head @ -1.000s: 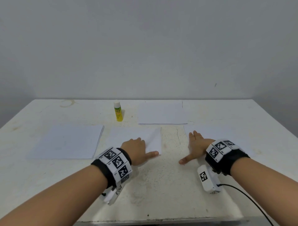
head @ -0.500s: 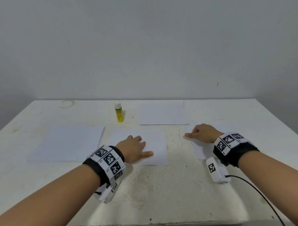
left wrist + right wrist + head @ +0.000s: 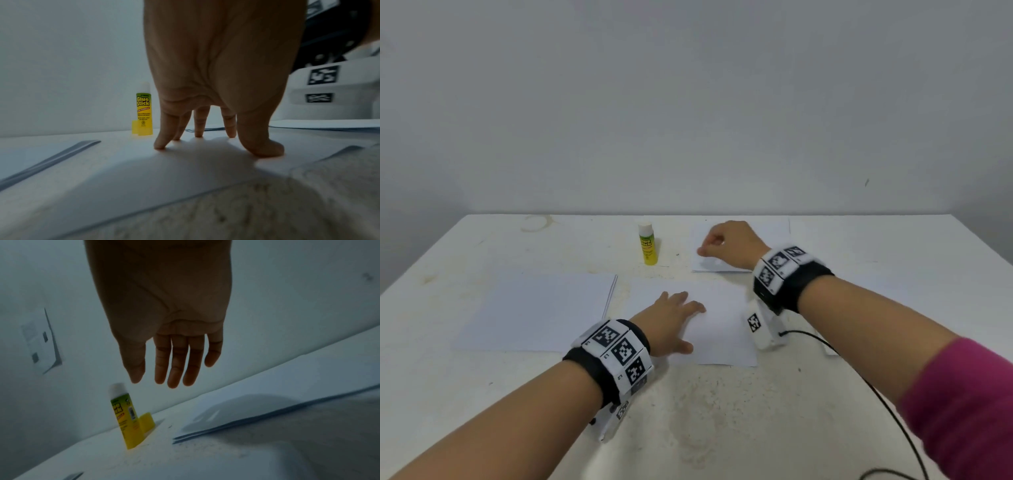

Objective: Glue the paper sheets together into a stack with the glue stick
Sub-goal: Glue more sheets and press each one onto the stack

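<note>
Yellow glue stick with white cap (image 3: 648,247), upright, upper centre of head view, untouched. Judged light, rigid, top-heavy: grip barrel mid-height.

Right hand (image 3: 164,331) hovers just right of it, fingers relaxed, slightly apart, holding nothing.

Left hand (image 3: 671,320): fingers spread, tips pressing centre white paper sheet (image 3: 717,329). Paper thin, floppy, likely slides; lift at corner.

Other sheets: left white sheet (image 3: 534,308), far white sheet (image 3: 774,233).

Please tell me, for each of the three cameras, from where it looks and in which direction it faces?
Head: worn on the head, facing forward and down at the table; both forearms, left hand and right hand show.
Left wrist: low, along the palm; fingertips press the middle sheet.
Right wrist: above the table, tilted; open fingers hang over the far sheets.
Shared: all three see the upright glue stick.
</note>
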The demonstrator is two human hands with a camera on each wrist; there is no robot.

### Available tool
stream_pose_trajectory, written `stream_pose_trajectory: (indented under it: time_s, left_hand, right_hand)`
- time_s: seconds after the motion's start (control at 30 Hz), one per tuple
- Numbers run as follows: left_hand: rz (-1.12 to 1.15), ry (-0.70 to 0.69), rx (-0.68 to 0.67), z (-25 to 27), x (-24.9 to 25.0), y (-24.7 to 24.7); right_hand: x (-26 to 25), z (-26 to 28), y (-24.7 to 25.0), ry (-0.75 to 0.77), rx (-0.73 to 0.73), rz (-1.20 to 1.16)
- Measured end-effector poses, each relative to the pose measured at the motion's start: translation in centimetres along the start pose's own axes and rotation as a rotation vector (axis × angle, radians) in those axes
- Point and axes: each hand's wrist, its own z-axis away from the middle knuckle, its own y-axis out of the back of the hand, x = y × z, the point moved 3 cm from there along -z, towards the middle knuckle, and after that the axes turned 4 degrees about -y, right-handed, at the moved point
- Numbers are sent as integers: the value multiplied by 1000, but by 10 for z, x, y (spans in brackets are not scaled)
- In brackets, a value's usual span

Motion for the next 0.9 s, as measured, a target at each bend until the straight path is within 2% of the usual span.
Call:
stream_pose_trajectory:
  time_s: [0.17, 0.47, 0.63, 0.77, 0.9]
  left_hand:
    - [-51, 34, -101, -1, -3, -5]
    - [-21, 24, -129, -5, -8, -8]
    - [-61, 26, -149, -3, -7, -6]
    - [-124, 30, -124, -1, -5, -5]
    - [-207, 38, -82, -1, 3, -1]
  right_hand:
    - [-29, -48, -33, 26, -145, 117]
    - [-54, -82, -63, 2, -162, 82]
    - [-43, -66, -47, -38, -123, -33]
    - [-18, -37, -14, -85, -215, -333]
    - [17, -12, 24, -79, -78, -361]
